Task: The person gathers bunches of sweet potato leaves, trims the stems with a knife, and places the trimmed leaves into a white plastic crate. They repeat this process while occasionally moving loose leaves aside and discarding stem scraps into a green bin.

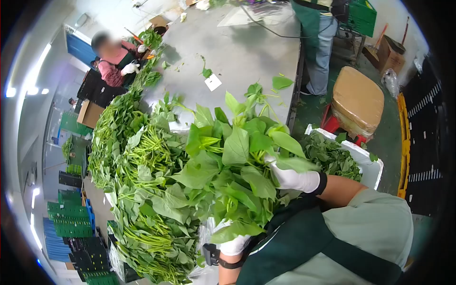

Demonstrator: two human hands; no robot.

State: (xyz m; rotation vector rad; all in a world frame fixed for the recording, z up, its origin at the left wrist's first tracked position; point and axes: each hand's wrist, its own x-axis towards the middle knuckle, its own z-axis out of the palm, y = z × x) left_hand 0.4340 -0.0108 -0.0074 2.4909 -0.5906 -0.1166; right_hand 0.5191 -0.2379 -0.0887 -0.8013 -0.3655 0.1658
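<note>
**Leafy bunch held at near side of table; large heap lies alongside**

The grey table (228, 57) extends from the near side to the far side. Along its left side runs a deep heap of leafy greens (152, 190), stems showing in several clusters. At right, beside the table, a white box (370, 161) contains more leaves; whether these are sorted cannot be told. The leafy bunch (237, 166) is at the near side, raised in front of the apron (294, 247), leaves spread outward.

The right hand (297, 179), white-gloved, is curled at the stems, fingers partly covered. The left hand (235, 244), also gloved, is under the leaves; its opening cannot be told.

Extent, as judged: one bunch gathered in hand, its stems and leaves uneven; the bulk of the greens lies in the heap. No count of finished bunches is possible.
</note>
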